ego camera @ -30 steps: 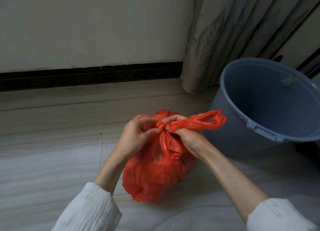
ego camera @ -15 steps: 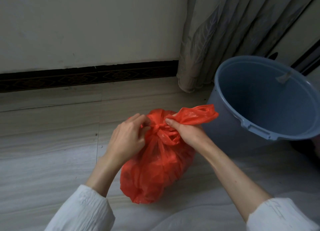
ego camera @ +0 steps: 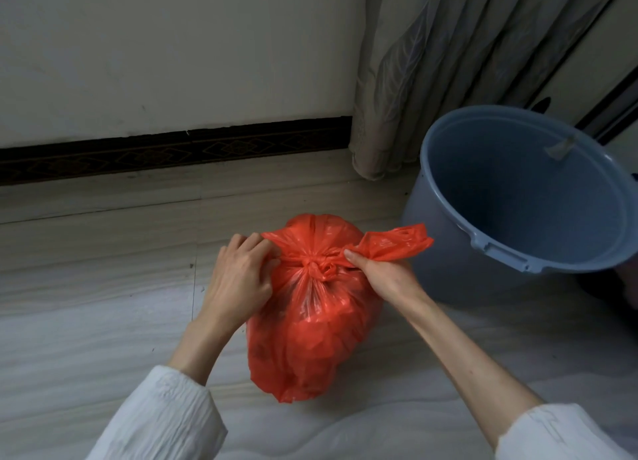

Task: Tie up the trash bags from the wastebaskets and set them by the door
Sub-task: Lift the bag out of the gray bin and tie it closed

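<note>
Head view: a red bag (ego camera: 310, 328) sits on the pale floor (ego camera: 86, 321) at the centre of the frame, full and rounded, with a knot (ego camera: 319, 268) gathered at its top. The left hand (ego camera: 238, 280) lies at 9 o'clock of the knot, fingers curled round a bunched strip of the bag's plastic. The right hand (ego camera: 383, 273) lies at 3 o'clock of the knot and pinches the other strip, whose loose end (ego camera: 397, 245) fans out toward 2 o'clock. Both strips run taut from the knot to the hands. White sleeves (ego camera: 162, 421) cover both forearms at the bottom of the frame.

A blue bin (ego camera: 448, 252) stands at 2 o'clock of the bag, just beside it and tipped toward the camera; the loose end overlaps its wall. A grey curtain (ego camera: 431, 62) hangs at 12 o'clock of the bin, its hem on the floor. A dark skirting (ego camera: 172, 156) runs along the wall (ego camera: 172, 45) at 11 o'clock of the bag.
</note>
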Tool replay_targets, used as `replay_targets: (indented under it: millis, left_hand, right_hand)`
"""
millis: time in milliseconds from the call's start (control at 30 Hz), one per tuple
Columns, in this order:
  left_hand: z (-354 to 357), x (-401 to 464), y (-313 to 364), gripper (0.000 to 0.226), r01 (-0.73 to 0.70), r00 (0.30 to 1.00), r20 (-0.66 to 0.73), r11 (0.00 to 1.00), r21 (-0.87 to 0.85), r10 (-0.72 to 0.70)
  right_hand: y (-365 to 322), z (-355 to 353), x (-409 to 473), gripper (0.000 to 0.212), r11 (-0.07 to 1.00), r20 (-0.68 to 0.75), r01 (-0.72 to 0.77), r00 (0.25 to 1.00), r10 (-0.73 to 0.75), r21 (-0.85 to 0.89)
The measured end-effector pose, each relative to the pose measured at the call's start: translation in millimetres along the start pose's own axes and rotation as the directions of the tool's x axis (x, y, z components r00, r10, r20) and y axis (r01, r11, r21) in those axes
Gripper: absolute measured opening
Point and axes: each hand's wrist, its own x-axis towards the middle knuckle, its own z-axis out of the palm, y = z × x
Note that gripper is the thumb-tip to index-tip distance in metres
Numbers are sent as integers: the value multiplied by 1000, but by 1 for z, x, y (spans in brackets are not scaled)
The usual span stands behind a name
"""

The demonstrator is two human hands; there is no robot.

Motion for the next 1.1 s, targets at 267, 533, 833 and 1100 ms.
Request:
replay_targets:
  millis: [267, 533, 833, 1100]
  left_hand:
    - [-66, -9, 45, 37, 138, 942, 306, 990, 7, -134]
    - [-262, 0, 144, 24, 174, 947, 294, 976, -127, -131]
    - [-528, 16, 315, 25, 104, 938, 347, 968, -230, -19]
    - [-619, -14, 409, 25, -153, 908, 306, 908, -391, 285]
  right_hand:
    - [-49, -1, -42, 48, 992, 119, -32, 992, 47, -120]
    - [-174, -112, -165, 45, 971, 254, -215, 938, 234, -103]
    - [-361, -319, -350, 34, 991, 147, -62, 988, 44, 122]
    - [-395, -412, -488, 7, 987, -30, -48, 998, 53, 155]
